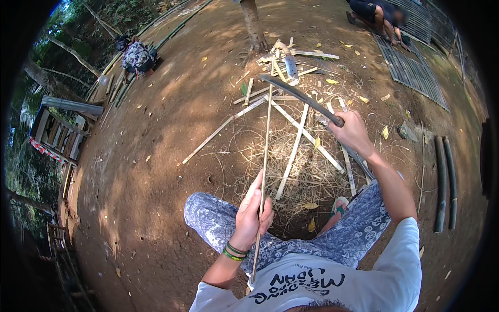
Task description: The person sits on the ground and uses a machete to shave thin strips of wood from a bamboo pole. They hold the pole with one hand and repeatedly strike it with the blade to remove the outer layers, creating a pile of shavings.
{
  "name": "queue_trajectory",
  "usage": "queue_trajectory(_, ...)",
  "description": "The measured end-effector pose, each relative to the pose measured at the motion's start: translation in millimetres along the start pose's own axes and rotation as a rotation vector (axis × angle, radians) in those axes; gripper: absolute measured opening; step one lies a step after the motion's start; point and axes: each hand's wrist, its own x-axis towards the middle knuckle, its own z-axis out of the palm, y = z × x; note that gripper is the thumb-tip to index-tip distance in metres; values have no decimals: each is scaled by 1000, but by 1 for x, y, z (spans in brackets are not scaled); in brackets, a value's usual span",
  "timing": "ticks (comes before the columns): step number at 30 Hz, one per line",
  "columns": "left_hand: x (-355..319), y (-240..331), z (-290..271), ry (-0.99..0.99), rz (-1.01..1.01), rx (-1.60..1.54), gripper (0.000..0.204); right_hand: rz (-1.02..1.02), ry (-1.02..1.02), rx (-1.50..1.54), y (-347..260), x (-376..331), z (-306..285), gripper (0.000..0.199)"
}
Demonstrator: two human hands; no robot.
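My left hand (250, 213) is closed round a long thin bamboo strip (267, 130), which runs from near my shirt out over the cut pieces ahead. Raised to the right of the strip, my right hand (352, 134) grips a machete (299, 94) with a dark, slightly curved blade; its tip points left and lies close to the strip's far part. Below them, curly bamboo shavings (291, 156) form a heap on the ground between my knees. Several pale bamboo slats (293, 151) lie crossed over and around the heap.
A broad-bladed knife (291, 67) with a wooden handle lies among slats by a tree trunk (253, 26). Two dark poles (441, 184) lie at right. One person (139, 58) crouches far left; another (377, 15) bends over a slatted bamboo panel (413, 73). A small wooden structure (65, 130) stands left.
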Motion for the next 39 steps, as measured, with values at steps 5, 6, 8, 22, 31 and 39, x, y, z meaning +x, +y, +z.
queue_trajectory(5, 29, -2, 9, 12, 163, 178, 51, -201, -97, 69, -45, -56, 29, 17)
queue_trajectory(6, 32, 0, 11, 23, 162, 187, 52, -223, -152, 104, -49, -65, 34, 16)
queue_trajectory(8, 40, 2, 13, 42, 155, 202, 53, -242, -202, 164, -64, -83, 40, 14)
queue_trajectory(22, 58, 0, 15, 95, 229, 230, 55, -433, -180, 233, -72, -114, 71, 15)
queue_trajectory(31, 56, 5, 24, 67, 196, 141, 53, -455, -141, 213, -69, -115, 78, 17)
queue_trajectory(39, 54, 1, 22, 21, 273, 179, 55, -424, -123, 175, -74, -113, 74, 18)
